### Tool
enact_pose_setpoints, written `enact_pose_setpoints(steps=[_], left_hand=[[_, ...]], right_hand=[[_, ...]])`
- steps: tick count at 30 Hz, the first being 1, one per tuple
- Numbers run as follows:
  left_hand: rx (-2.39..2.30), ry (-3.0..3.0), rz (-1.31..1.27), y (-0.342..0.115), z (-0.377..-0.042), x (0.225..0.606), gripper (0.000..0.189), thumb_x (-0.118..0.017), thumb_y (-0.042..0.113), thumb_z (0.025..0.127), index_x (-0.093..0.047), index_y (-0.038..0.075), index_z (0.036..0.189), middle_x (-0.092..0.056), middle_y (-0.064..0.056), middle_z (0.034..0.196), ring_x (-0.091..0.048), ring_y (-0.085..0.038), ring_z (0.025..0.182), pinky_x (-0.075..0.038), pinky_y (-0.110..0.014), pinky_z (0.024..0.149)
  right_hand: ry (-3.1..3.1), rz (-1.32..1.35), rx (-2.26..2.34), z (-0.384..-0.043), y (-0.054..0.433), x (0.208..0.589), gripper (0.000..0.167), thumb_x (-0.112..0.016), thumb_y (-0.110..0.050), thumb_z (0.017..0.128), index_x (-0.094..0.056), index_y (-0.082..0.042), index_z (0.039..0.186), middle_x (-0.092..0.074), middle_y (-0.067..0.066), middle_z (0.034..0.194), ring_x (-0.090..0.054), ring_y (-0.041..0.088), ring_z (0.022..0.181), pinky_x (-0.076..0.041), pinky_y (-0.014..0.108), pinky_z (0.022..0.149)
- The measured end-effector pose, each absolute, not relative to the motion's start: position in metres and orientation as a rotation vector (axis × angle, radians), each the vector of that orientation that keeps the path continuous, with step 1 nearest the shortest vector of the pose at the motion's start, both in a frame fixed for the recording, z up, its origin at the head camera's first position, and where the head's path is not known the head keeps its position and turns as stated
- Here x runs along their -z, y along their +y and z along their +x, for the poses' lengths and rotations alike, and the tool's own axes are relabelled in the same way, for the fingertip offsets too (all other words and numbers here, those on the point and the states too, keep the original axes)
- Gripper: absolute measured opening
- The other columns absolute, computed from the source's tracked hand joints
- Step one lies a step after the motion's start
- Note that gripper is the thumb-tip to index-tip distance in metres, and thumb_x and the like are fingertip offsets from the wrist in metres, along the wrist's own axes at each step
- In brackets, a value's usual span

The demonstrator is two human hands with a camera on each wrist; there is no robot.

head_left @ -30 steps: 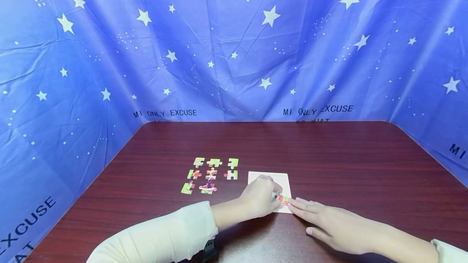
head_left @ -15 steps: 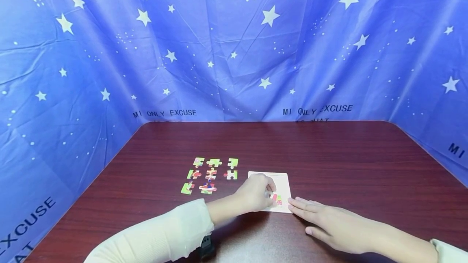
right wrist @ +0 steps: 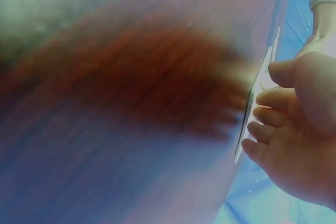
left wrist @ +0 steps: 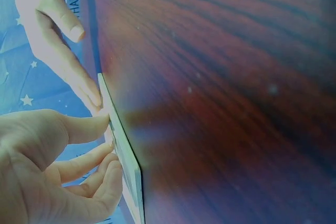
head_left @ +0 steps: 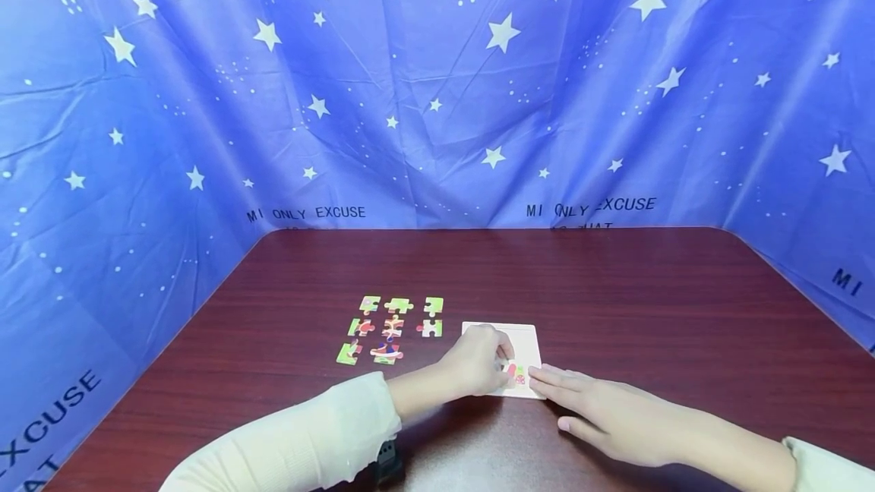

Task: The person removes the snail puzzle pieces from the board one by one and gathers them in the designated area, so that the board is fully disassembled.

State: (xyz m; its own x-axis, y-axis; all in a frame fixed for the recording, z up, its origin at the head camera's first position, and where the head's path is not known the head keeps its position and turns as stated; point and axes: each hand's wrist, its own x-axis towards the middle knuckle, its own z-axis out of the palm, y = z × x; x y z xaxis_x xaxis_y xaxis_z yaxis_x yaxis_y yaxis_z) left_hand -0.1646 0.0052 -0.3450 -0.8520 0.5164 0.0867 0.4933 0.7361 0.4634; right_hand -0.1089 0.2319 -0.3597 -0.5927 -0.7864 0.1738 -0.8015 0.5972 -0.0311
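On the table lies a flat, pale, square puzzle board [head_left: 525, 336]. My left hand [head_left: 475, 361] reaches over its left part, with thumb and fingers curled, and pinches a small red, yellow and green puzzle piece [head_left: 521, 376] at the board's lower part. The hand partly covers that piece. In the left wrist view, the thumb and fingertips of the left hand [left wrist: 58, 163] meet the board's face. My right hand [head_left: 608, 416] lies with fingers straight, its fingertips touching the board's right edge. The right wrist view shows the right hand [right wrist: 294, 124] beside the board's edge.
Left of the board, several loose puzzle pieces [head_left: 393, 327] lie apart in rows on the dark red wood table [head_left: 601, 287]. A blue curtain with stars [head_left: 437, 97] hangs behind the table and along its sides.
The left hand has shifted a little left over the board, and the puzzle piece at its fingers has moved left too. The right fingertips have crept slightly left at the board's edge.
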Motion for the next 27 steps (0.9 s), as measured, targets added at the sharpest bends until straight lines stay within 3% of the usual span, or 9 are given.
enact_pose_setpoints(steps=[13,19,27], left_hand=[[-0.934,2.803,0.856,0.003,-0.170,0.347,0.022,-0.081,0.000,0.065,-0.065,0.002,0.080,-0.067,-0.006,0.076,-0.054,-0.003,0.069,-0.045,-0.009,0.065],[-1.168,2.680,0.728,0.000,-0.172,0.346,0.025,-0.080,-0.007,0.063,-0.062,0.001,0.080,-0.067,-0.011,0.070,-0.050,0.000,0.059,-0.044,-0.011,0.055],[-1.349,2.579,0.468,-0.012,-0.178,0.350,0.017,-0.083,0.006,0.068,-0.073,0.009,0.081,-0.074,-0.007,0.073,-0.060,-0.004,0.069,-0.045,-0.018,0.055]], right_hand=[[-2.634,1.367,-0.106,-0.115,0.227,0.363,0.048,-0.050,-0.030,0.100,-0.043,-0.015,0.145,-0.047,0.003,0.149,-0.051,0.021,0.132,-0.053,0.037,0.095],[-2.622,1.374,-0.087,-0.117,0.226,0.362,0.046,-0.051,-0.030,0.100,-0.047,-0.013,0.143,-0.049,0.003,0.147,-0.051,0.021,0.132,-0.053,0.037,0.095],[-2.674,1.370,-0.112,-0.117,0.227,0.363,0.044,-0.047,-0.032,0.101,-0.048,-0.014,0.142,-0.047,0.002,0.148,-0.051,0.021,0.132,-0.053,0.036,0.096]])
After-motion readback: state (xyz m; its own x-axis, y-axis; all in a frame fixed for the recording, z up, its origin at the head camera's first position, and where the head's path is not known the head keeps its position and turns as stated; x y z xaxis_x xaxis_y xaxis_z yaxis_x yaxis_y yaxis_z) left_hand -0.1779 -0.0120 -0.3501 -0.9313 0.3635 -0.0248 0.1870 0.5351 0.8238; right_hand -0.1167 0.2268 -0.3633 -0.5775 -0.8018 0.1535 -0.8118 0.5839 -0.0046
